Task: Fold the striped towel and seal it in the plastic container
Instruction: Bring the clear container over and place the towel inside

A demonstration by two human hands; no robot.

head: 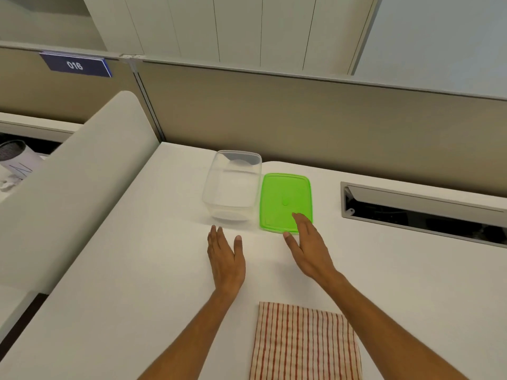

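Big white desk [123, 270] fills most of the frame, with a beige partition across the top and a cable slot [422, 212] cut into the surface at the right. Bottom center sits the striped towel [304, 344], lying flat in a neat rectangle between the forearms, nobody touching it. Looks at least partly folded, though its lower end runs off the frame, so can't say for sure. Up around the middle is the clear plastic container [233, 187], open and empty, and the green lid [284, 198] lies flat just beside it on the right. Left hand [226, 259] is flat and spread just below the container, holding nothing. Right hand [308, 248] is also open with nothing gripped, fingertips overlapping the lid's near corner; can't tell if they actually touch it. What could go wrong imo: that tub looks light and the desk slick, so stuffing the towel in one-handed could shove it away. And if the towel bundle is too bulky, fabric hanging over the rim would stop the lid sealing.
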